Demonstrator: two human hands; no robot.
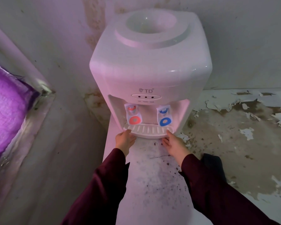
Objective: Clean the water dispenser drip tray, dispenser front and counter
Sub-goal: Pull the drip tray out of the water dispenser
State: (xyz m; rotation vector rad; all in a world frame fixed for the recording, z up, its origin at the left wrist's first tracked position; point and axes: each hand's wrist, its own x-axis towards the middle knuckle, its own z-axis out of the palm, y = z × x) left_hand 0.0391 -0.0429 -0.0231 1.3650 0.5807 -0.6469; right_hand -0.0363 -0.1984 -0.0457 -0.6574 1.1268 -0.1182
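Observation:
A white water dispenser [150,65] stands at the far end of a narrow white counter [146,184] speckled with dark spots. Its slotted white drip tray [148,129] sits under a red tap [133,113] and a blue tap [164,115]. My left hand [124,140] touches the tray's left end, thumb on the rim and fingers under it. My right hand [173,144] holds the tray's right end the same way. Both arms wear dark red sleeves.
A stained wall [58,51] rises behind and to the left. A purple cloth [6,108] fills a window frame at the left. To the right, the floor [234,135] is dirty with peeling white paint flakes. The dispenser's top bottle well holds no bottle.

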